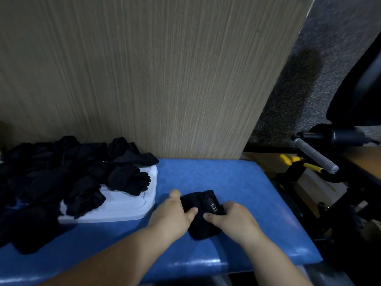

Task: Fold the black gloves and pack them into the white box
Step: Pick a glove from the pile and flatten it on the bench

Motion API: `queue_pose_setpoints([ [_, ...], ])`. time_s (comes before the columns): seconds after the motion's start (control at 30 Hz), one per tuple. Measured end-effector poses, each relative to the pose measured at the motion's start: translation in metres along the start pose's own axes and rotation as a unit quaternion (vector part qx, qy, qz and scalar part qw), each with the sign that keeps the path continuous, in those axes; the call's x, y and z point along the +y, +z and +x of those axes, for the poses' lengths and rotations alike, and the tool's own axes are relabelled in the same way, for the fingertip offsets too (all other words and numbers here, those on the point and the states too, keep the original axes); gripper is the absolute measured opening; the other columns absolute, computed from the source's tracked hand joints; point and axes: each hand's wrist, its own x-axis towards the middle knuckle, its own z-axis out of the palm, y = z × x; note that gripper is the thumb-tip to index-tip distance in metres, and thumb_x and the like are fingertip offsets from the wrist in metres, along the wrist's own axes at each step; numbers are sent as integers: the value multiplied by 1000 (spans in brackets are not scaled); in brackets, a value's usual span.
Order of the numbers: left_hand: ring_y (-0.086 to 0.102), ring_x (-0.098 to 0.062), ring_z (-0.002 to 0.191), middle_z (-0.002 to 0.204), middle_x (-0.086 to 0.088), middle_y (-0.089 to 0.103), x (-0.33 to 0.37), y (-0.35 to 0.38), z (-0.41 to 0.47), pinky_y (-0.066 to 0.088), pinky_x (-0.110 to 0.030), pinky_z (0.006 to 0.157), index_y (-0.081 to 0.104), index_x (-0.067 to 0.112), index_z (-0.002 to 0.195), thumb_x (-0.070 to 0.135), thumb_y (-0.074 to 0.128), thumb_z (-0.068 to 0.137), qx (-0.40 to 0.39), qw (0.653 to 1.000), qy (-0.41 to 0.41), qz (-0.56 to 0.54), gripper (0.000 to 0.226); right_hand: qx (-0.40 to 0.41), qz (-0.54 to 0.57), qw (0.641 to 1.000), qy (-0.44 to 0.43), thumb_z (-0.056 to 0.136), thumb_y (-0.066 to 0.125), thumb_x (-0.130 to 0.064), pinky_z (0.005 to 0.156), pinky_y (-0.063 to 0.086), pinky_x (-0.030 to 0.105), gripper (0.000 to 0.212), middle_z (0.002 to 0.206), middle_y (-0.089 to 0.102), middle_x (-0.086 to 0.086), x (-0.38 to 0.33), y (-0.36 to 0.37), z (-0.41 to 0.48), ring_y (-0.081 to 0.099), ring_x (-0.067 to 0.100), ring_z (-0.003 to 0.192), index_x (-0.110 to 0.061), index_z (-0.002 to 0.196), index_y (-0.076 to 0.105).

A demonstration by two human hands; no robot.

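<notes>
Black gloves (61, 172) are your job, and most of them sit in a loose heap on the left. Behind everything stands a tall wooden board (165, 79), like a wall at the back. Below it is the blue bench (237, 178), soft and flat, which gives you a good place to press cloth down. The heap spreads over the left end of the bench and spills onto the white box (123, 209), so much of the box is hidden and I cannot tell how deep it is. The box sits just beside your work spot, likely so you only need a short reach to pack. In front of you, apart from the heap, one folded glove (203, 228) lies on the bench. Your left hand (175, 213) holds its left side with the thumb on top. Your right hand (233, 217) grips its right side, fingers curled over the edge. I think you hold both sides so the fold does not spring open. A small white label (213, 207) shows on top of the glove. It is not in the box yet.
</notes>
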Motion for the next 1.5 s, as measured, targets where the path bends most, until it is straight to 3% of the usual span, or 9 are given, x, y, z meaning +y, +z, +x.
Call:
queue_pose_setpoints([
  [0.2,64,-18,95,100,-7,68,11,9,17,52,-35,89,30,14,134,27,66,87,-41,955,-72,-286,60,-22,164,986,0,85,67,-41,50,47,25,32,89,67,3,-5,0,11,68,18,70,-15,97,54],
  [0.33,67,-24,90,99,-13,68,30,13,28,56,-34,79,53,4,105,7,60,92,-97,855,-124,-494,15,-45,301,952,11,93,54,-46,53,48,27,36,94,66,7,-5,-5,22,64,18,72,-12,104,51],
  [0.47,69,-27,85,96,-18,70,51,16,44,58,-33,70,60,1,97,0,57,92,-118,829,-100,-538,6,-14,376,926,21,96,51,-43,66,56,36,35,103,67,12,0,-15,42,67,28,93,-9,105,53],
  [0.57,67,-29,87,99,-19,68,67,26,62,57,-38,72,55,3,101,-2,58,90,-99,819,-109,-554,12,2,440,898,21,100,49,-29,78,55,47,26,100,67,13,4,-26,59,67,30,91,-4,106,52],
  [0.77,65,-33,97,110,-18,64,101,50,109,53,-53,87,46,8,114,1,60,90,-66,810,-115,-571,29,87,460,883,29,98,52,-27,64,51,37,16,98,66,11,17,-40,110,64,28,83,-15,107,50],
  [0.93,64,-29,98,106,-11,63,119,70,143,54,-45,87,40,19,114,8,64,88,-31,845,-114,-522,37,169,376,911,19,93,58,-26,77,56,47,10,99,67,13,29,-53,150,65,32,88,-22,95,49],
  [1.1,57,-14,84,99,2,55,128,81,164,47,-25,67,35,21,119,9,62,88,36,904,-69,-421,42,204,183,962,-5,95,53,-33,74,43,36,35,96,60,8,30,-62,169,59,32,94,-17,123,39],
  [1.3,42,-19,105,133,-7,34,124,81,170,38,-27,87,35,17,131,14,59,90,95,984,25,-146,48,214,60,974,-48,92,57,-30,96,41,44,36,123,50,7,36,-52,181,48,30,114,-24,125,44],
  [1.5,8,-14,143,157,12,14,114,81,171,14,-35,115,32,32,145,24,44,97,96,985,135,50,50,180,-24,966,-181,97,48,-20,112,25,28,42,151,34,-7,37,-51,183,29,15,138,-25,139,47],
])
